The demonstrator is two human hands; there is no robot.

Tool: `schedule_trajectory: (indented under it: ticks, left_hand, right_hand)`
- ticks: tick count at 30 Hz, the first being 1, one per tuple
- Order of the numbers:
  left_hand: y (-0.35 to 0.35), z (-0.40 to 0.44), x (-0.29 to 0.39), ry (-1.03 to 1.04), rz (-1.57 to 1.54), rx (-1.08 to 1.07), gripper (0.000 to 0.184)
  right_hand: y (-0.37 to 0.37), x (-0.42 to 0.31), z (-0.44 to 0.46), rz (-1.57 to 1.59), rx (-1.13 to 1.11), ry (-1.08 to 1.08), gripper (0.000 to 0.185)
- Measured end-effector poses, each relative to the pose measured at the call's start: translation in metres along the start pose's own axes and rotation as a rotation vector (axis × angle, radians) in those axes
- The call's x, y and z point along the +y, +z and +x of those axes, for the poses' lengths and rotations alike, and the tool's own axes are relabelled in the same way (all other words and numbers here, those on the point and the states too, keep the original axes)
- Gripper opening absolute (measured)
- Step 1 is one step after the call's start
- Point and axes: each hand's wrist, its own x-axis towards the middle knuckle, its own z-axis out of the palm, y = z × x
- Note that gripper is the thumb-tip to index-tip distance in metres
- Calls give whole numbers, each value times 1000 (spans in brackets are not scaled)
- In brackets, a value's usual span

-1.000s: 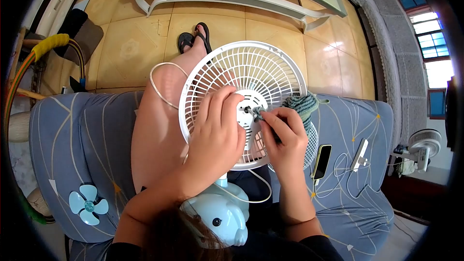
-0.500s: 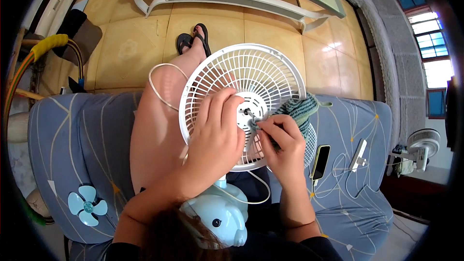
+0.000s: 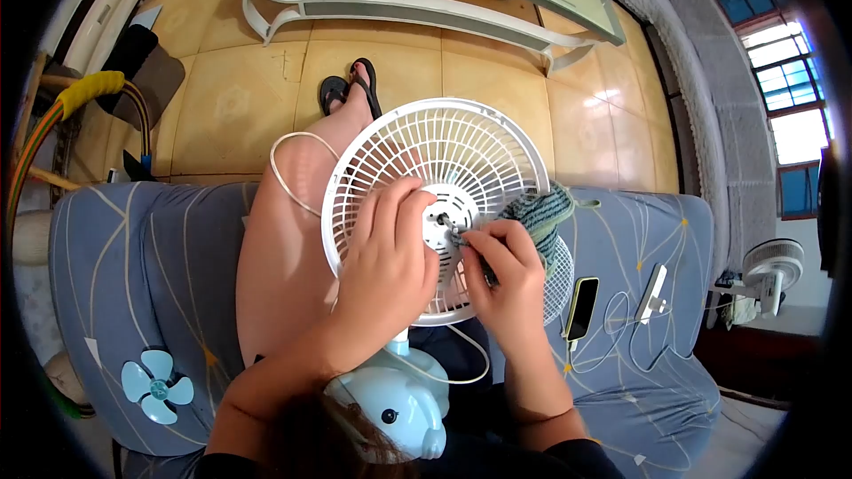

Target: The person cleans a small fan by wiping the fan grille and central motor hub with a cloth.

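Fan cage (image 3: 458,199) mid-frame. Left hand (image 3: 388,255) laid over cage, left of hub; whether gripping, cannot tell. Right hand (image 3: 509,279) lower right of hub, pinching striped cloth (image 3: 539,213). Shaft (image 3: 443,220) at cage centre, between hands, pinched cloth at tip; long axis apparently slanting lower right.

1. Readable text, brands, numbers, signs: none.
2. Blue fan blade (image 3: 159,389): hub detail too small to tell if it's lettering.
3. White grille (image 3: 461,200): nothing legible on its slotted centre.
4. Phone (image 3: 582,309): screen dark, nothing legible.
5. Power strip (image 3: 652,294): too small to make out any print.
6. White fan (image 3: 773,276) at far right: too small to read any label.
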Motion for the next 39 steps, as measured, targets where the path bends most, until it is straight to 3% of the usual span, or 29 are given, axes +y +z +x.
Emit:
schedule_trajectory:
  ticks: [4, 7, 20, 26, 29, 32, 35, 39]
  left_hand:
    - [2, -2, -2, 3, 3, 7, 49]
    - [1, 0, 0, 16, 4, 1, 49]
    - [2, -1, -3, -1, 1, 5, 49]
    - [0, 0, -2, 23, 37, 6, 50]
    - [1, -2, -4, 8, 18, 2, 50]
    - [2, -3, -3, -1, -1, -1, 49]
    - [0, -1, -2, 22, 37, 4, 49]
    - [-1, -1, -3, 29, 53, 8, 48]
  right_hand:
    - [-6, 2, 2, 13, -65, -29, 19]
    - [-7, -1, 5, 67, -54, 84, 19]
    - [-3, 2, 3, 27, -31, -28, 18]
    - [0, 1, 4, 31, -1, 63, 17]
    - [1, 4, 3, 28, -6, -33, 17]
    - [-5, 4, 5, 71, -60, 0, 17]
    - [1, 0, 3, 50, 22, 75, 17]
    - [1, 3, 3, 50, -8, -22, 15]
